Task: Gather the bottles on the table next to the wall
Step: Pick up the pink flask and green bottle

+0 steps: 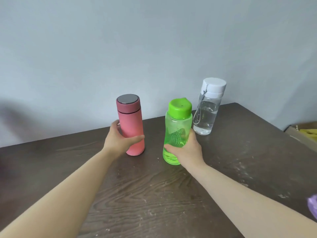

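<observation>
no text, label, brand, number or sign can be read anywhere in this view. the pink flask [131, 127] at 11 o'clock, the green bottle [177, 133] at centre and the clear bottle [206, 114] at 1 o'clock all show plain sides, and the wall [154, 48] behind them is bare.

Pink flask [132, 127], green bottle [177, 133], clear bottle [206, 114]

A purple thing [313, 207] at the lower right edge of the frame is cut off and cannot be identified. At the right edge, a cardboard box [299, 133] with yellow contents is cropped. A dark blur [10, 121] smears the left edge. The right hand [187, 150] hides part of the green bottle [177, 131].
</observation>
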